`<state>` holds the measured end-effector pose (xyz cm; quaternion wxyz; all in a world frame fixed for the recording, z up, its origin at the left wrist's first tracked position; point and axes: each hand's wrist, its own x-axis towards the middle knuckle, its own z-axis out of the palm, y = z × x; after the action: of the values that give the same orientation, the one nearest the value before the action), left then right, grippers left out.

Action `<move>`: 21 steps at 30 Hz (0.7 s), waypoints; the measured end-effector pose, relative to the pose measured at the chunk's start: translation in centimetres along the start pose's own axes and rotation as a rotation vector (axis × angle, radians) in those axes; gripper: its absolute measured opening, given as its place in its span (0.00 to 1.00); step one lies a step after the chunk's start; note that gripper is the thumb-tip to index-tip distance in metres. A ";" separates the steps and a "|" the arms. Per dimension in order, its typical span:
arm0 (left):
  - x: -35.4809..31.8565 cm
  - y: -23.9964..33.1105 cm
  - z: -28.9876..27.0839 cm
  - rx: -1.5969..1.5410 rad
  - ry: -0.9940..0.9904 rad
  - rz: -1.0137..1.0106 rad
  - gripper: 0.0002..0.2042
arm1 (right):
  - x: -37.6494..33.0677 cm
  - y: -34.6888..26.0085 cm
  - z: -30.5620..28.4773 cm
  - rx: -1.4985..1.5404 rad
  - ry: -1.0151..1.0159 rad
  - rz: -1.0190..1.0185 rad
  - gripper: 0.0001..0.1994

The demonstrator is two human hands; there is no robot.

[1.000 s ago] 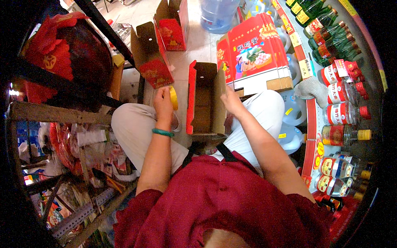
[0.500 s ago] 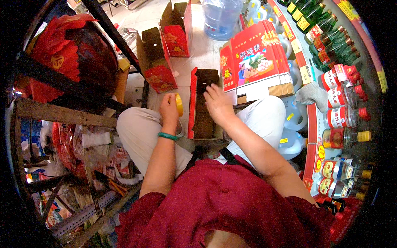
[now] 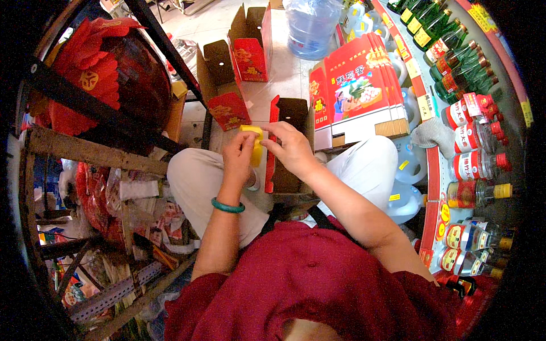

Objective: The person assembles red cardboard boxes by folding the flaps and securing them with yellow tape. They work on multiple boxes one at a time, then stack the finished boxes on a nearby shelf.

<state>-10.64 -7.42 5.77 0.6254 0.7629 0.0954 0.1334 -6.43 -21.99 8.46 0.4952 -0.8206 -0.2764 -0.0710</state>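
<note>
I sit with an open red cardboard box (image 3: 287,145), brown inside, standing between my knees. My left hand (image 3: 239,156), a green bangle on its wrist, grips a yellow tape dispenser (image 3: 254,142) at the box's left edge. My right hand (image 3: 293,149) rests on the box's left wall, fingertips touching the top of the yellow dispenser. Both hands meet just above that red edge.
Two more folded red boxes (image 3: 224,85) stand open on the floor ahead, near a water jug (image 3: 313,25). A stack of flat red cartons (image 3: 355,91) leans at my right. Bottles (image 3: 472,165) fill shelves at right. A metal rack with red goods (image 3: 102,74) is at left.
My right hand has moved from the box's right side across to its left edge and now meets my left hand at the yellow dispenser. The box has drawn closer to me.
</note>
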 end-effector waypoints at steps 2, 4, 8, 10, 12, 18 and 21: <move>-0.8 0.3 -0.2 0.007 -0.052 0.004 0.08 | -0.2 -0.2 0.0 -0.114 -0.011 -0.054 0.09; -1.3 0.6 -0.2 0.048 -0.070 0.061 0.08 | -0.3 -0.6 -0.2 -0.215 -0.038 -0.054 0.08; -1.6 0.3 0.1 0.089 -0.056 0.107 0.08 | -0.7 -1.2 -0.6 -0.323 -0.054 -0.030 0.07; -1.7 0.7 0.4 0.090 -0.040 0.127 0.08 | -0.9 -1.4 -0.8 -0.300 -0.020 -0.022 0.07; -2.0 1.9 0.5 0.146 -0.036 0.133 0.08 | -0.9 -1.8 -0.9 -0.231 0.023 0.020 0.08; -3.0 1.5 0.9 0.169 0.024 0.204 0.09 | -1.3 -1.5 -1.1 0.015 0.052 0.058 0.09; -3.4 1.9 1.1 0.082 0.036 0.202 0.10 | -1.5 -1.4 -1.1 0.082 0.074 0.035 0.09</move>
<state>-13.55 -9.91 7.11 0.5750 0.7912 0.0345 0.2055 -8.23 -22.97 9.56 0.5394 -0.8011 -0.2462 -0.0815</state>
